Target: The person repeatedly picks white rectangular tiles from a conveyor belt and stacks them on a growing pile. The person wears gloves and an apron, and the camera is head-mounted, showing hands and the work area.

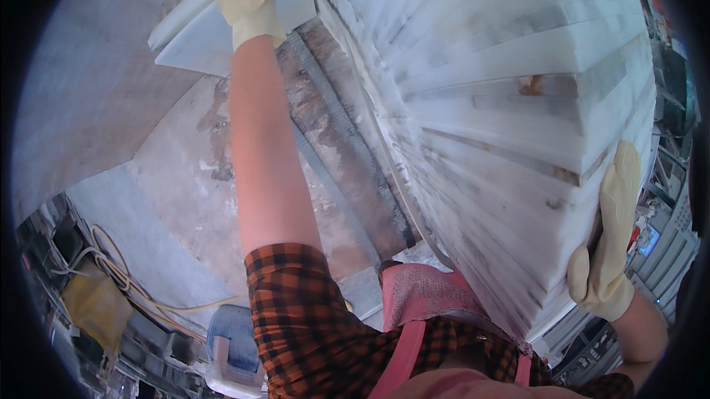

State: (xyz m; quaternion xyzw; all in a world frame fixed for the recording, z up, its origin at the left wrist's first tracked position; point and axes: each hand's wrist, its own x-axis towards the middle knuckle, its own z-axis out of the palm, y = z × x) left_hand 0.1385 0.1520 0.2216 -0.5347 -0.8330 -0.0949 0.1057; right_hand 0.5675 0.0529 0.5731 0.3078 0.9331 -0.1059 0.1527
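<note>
My left hand (248,0), in a cream rubber glove, reaches far forward and is closed on a white slab (196,48) that lies at the upper left. Part of the slab and my fingertips are hidden by the glove. A tall stack of white and grey marbled strips (488,133) fills the right half, probably stone. My right hand (614,244), in a matching glove, rests along the right side of this stack with fingers stretched out and thumb apart.
Two grey metal bars (344,129) run across the stained surface (185,170) left of the stack. A yellow hose (159,299), a yellow cloth-like piece (96,306) and a blue-and-white container (233,347) are at the lower left. Equipment (669,207) lines the right edge.
</note>
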